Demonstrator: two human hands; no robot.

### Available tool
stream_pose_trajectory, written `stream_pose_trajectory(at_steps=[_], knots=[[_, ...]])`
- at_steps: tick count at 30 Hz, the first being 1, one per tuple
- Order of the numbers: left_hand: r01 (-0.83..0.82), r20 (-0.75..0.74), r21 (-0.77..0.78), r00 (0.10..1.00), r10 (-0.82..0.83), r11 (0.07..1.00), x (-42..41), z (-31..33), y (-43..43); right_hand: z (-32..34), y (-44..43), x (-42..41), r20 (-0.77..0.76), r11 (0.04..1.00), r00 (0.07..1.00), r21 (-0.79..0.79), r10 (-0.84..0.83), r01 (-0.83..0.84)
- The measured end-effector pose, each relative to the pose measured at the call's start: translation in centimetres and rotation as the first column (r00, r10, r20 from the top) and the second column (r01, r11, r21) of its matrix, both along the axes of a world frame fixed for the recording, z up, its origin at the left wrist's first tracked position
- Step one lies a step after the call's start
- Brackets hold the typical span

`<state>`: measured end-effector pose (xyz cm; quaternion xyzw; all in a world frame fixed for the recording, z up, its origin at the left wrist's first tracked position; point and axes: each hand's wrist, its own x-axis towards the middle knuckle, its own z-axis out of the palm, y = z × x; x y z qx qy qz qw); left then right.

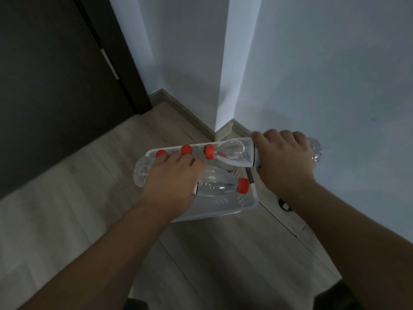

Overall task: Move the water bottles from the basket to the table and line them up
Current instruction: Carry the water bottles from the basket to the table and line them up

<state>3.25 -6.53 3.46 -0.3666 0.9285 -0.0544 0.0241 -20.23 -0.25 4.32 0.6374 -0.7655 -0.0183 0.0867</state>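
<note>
A white perforated basket (245, 203) is seen on the wood-plank floor (67, 198), close to a wall corner. The right hand (283, 157) is closed around the middle of a clear water bottle (234, 153), which is held horizontally above the basket's 1 o'clock corner, its red cap (209, 151) pointing toward 9 o'clock and its base showing past the knuckles at 3 o'clock. The left hand (172, 184) is wrapped over a second clear bottle (143, 173), held level above the basket's 9 o'clock side; its base juts out toward 9 o'clock and its red cap (243, 185) points toward 3 o'clock. Both grips are fully closed on their bottles. Two more red caps (186, 150) are visible just beyond the left fingers, along the basket's 12 o'clock edge; the bottles under them are mostly hidden. A dark door (55, 86) is seen at 10 o'clock. No surface for the bottles is in view.
</note>
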Motion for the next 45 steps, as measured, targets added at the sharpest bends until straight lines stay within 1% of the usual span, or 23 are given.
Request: stream_pose_trajectory(at_steps=[3,5,7,9,12,16,20,23,26,27,30,34,36,41,45], knots=[[0.007,0.038,0.013,0.999,-0.008,1.0,-0.1,1.3,0.6,0.7,0.5,0.4,-0.011,1.0,1.0,-0.007,0.019,-0.019],[0.0,0.06,0.018,0.998,-0.001,1.0,0.0,3.2,1.5,2.7,1.2,0.9,-0.004,1.0,1.0,-0.024,0.003,-0.003],[-0.019,0.066,0.044,0.998,0.016,0.999,0.1,6.6,2.5,6.1,2.3,1.3,0.027,0.997,0.999,-0.069,-0.017,0.019],[-0.026,0.058,0.099,0.998,0.021,0.995,0.5,11.5,3.7,10.6,3.4,1.5,0.045,0.993,0.999,-0.112,-0.019,0.024],[-0.022,0.068,0.129,0.998,0.013,0.991,0.9,21.3,5.2,19.6,5.2,1.6,0.034,0.991,0.999,-0.132,-0.018,0.022],[-0.026,0.08,0.149,0.997,0.014,0.988,0.8,36.9,6.8,35.0,7.4,1.9,0.093,0.997,0.995,-0.054,-0.041,0.046],[-0.001,0.064,0.173,0.998,-0.01,0.985,0.2,51.3,8.5,49.6,9.4,1.6,0.112,0.996,0.993,-0.077,-0.045,0.054],[0.041,0.017,0.146,0.999,-0.044,0.988,-0.6,59.7,9.8,58.3,11.1,1.1,0.084,0.99,0.995,-0.122,-0.061,0.071],[0.081,0.012,0.133,0.996,-0.083,0.988,-1.7,65.5,11.2,64.3,13.1,0.1,0.052,0.98,0.996,-0.182,-0.074,0.082],[0.096,0.015,0.119,0.995,-0.098,0.988,-2.2,66.8,11.5,65.7,13.7,-0.4,0.051,0.98,0.996,-0.177,-0.08,0.088],[0.146,0.011,0.11,0.989,-0.148,0.983,-3.8,69.9,12.9,68.2,16.0,-2.0,0.062,0.986,0.988,-0.076,-0.144,0.149],[0.193,0.032,0.113,0.98,-0.197,0.975,-6.4,72.8,14.3,70.1,18.8,-3.9,0.068,0.975,0.976,-0.061,-0.209,0.213],[0.229,0.03,0.076,0.972,-0.232,0.97,-7.8,74.0,14.9,71.1,20.2,-5.0,0.078,0.967,0.967,-0.055,-0.243,0.248],[0.298,-0.018,0.039,0.955,-0.297,0.954,-12.0,76.1,15.8,72.2,23.2,-7.9,0.042,0.932,0.941,-0.132,-0.335,0.337],[0.393,0.031,0.061,0.918,-0.395,0.917,-15.6,77.4,16.0,72.9,25.5,-9.4,0.055,0.879,0.889,-0.133,-0.454,0.457]])
